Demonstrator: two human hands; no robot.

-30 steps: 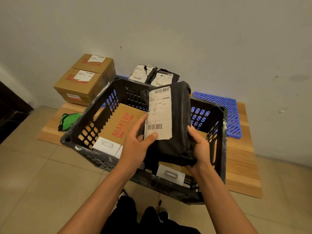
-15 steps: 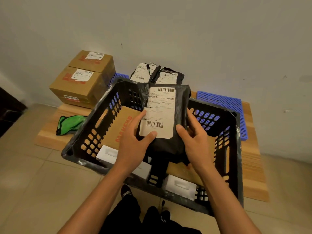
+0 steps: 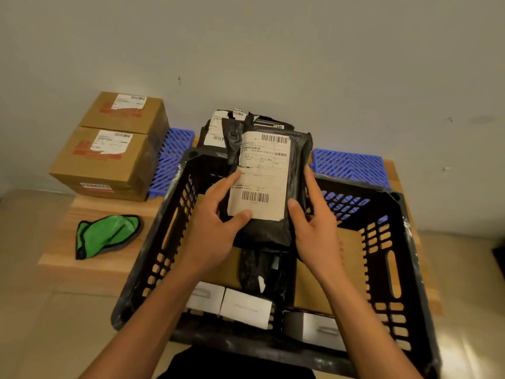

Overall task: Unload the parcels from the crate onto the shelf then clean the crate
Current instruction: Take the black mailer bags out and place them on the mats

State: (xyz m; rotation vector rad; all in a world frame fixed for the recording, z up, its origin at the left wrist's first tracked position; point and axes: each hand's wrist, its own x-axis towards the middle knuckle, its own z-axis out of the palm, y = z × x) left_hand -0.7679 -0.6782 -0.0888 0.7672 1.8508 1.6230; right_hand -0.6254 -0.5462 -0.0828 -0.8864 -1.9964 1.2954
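Observation:
A black bag parcel (image 3: 296,170) with a white shipping label is held over the far side of the black crate (image 3: 393,269). My left hand (image 3: 216,222) grips its left edge, thumb on the label. My right hand (image 3: 317,228) holds its right edge with fingers along the side. Inside the crate lie cardboard boxes (image 3: 352,250), another black bag (image 3: 259,272) and white boxes (image 3: 246,307). Behind, on the blue grid shelf (image 3: 352,166), lie two black bag parcels (image 3: 216,129).
Two brown cartons (image 3: 109,157) stand stacked side by side at the back left on the blue grid. A green cloth (image 3: 106,233) lies on the wooden platform (image 3: 90,266) left of the crate. The wall rises right behind.
Both hands have carried the black bag parcel forward and away from me, toward the two bags at the wall. The view has moved closer over the crate.

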